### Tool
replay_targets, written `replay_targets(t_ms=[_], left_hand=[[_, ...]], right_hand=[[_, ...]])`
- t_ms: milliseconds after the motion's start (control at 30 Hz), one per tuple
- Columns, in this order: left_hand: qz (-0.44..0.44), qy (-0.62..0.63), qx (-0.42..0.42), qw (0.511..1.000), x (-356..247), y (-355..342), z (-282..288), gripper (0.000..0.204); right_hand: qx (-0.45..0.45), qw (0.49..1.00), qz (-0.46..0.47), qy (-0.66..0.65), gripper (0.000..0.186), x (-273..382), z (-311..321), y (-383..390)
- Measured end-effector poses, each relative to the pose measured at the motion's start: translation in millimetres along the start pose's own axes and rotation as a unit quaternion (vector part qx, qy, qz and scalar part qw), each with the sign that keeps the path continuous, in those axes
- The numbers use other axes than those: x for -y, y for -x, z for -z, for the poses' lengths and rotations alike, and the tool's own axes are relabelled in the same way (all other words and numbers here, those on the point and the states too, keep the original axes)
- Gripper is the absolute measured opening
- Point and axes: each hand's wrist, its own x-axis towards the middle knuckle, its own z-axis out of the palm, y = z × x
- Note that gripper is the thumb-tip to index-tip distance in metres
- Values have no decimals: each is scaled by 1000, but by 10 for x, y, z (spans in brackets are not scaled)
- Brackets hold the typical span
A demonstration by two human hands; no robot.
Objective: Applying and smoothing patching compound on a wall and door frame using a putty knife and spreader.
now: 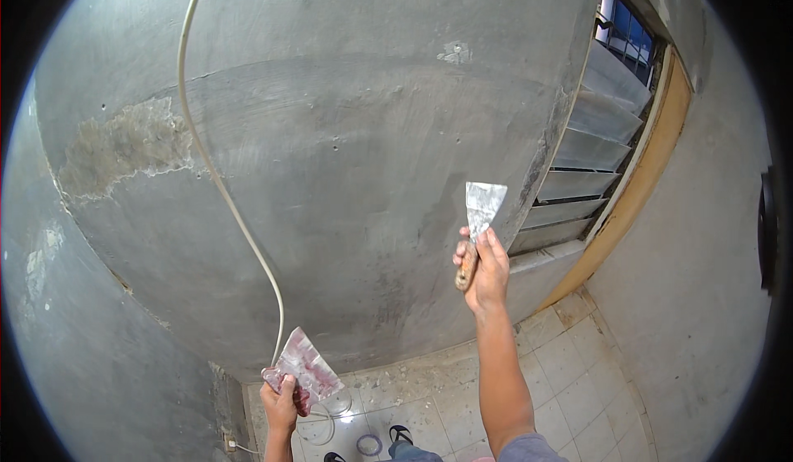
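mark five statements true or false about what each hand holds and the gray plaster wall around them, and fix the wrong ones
1. The right hand holds a flared metal putty knife by its worn brown handle. True.

2. The left hand is empty. False: the left hand holds a wide flat scraper with pinkish-red smears.

3. A long cream-coloured cable runs down in front of the gray plaster wall. True.

4. The slatted louvre window with pale panes is left of the cable. False: the louvre window is right of the cable.

5. A rough brownish bare patch on the wall lies mostly left of the cable. True.
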Motion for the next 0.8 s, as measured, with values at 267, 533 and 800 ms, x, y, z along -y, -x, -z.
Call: replay_targets(t_ms=[267, 533, 800], left_hand=[[21, 29, -69, 997, 240, 82, -124, 17], [33, 0, -105, 994, 334, 7, 89, 13], [61, -1, -102, 993, 367, -109, 218, 13]], right_hand=[[-40, 945, 226, 232, 31, -423, -116, -825], [-87, 866, 333, 363, 35, -568, -85, -1053], [-130, 780, 390, 472, 37, -725, -89, -1121]])
